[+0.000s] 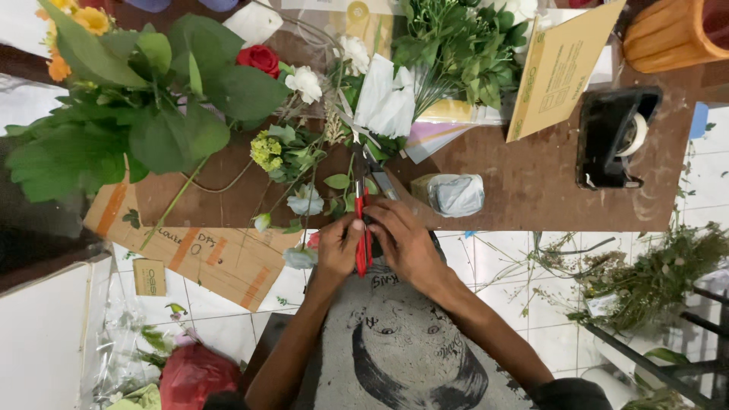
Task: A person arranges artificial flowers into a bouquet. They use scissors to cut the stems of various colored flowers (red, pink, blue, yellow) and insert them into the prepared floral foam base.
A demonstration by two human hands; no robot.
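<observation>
Head view: left hand, right hand grip red-handled scissors.

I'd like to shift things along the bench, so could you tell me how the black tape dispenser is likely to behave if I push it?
The black tape dispenser looks blocky with a broad base, so it probably slides rather than tips. It seems heavy for its size. The brown tabletop looks rough, so it may drag.

Even, fairly bright indoor light falls from above — shadows on the brown table are soft and short. The white floor tiles glare a little (nearly washed out at the left edge). Focus is sharp at centre; the corners bend and smear slightly, as a wide lens does.
</observation>
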